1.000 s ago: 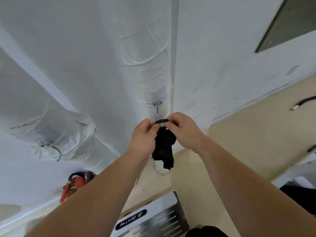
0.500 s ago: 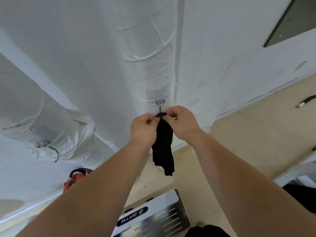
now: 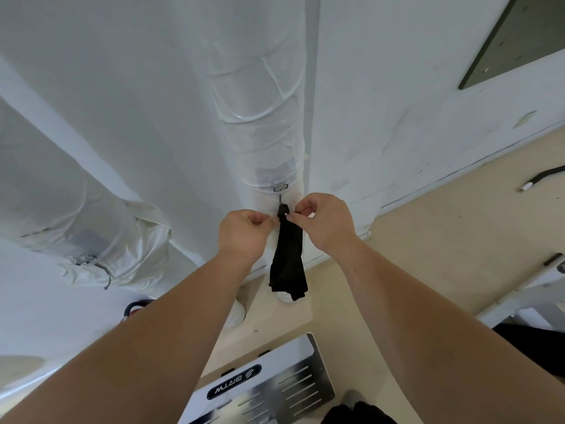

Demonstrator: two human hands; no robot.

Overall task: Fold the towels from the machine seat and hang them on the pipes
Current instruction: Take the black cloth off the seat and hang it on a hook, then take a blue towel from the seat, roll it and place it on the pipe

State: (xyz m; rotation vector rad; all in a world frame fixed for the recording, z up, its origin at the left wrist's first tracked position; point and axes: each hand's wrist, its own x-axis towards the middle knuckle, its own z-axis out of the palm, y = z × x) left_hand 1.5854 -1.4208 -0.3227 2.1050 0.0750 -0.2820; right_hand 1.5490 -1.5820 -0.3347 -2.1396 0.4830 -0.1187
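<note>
A folded black towel (image 3: 288,258) hangs straight down in front of a white wrapped vertical pipe (image 3: 260,117). Its top loop sits at a thin metal hook (image 3: 280,200) that drops from a clip on the pipe's band. My left hand (image 3: 246,234) pinches the loop from the left. My right hand (image 3: 321,223) pinches it from the right, fingers closed on the fabric at the hook. Whether the loop rests on the hook I cannot tell.
A second wrapped pipe (image 3: 88,228) runs diagonally at the left and carries an empty metal hook (image 3: 105,275). A machine footplate (image 3: 275,384) with a logo lies below. Black cloth (image 3: 357,413) shows at the bottom edge. A beige floor and a white machine frame (image 3: 519,289) lie to the right.
Both hands have raised the towel's loop up to the hook on the pipe. The towel now hangs longer and straighter than before.
</note>
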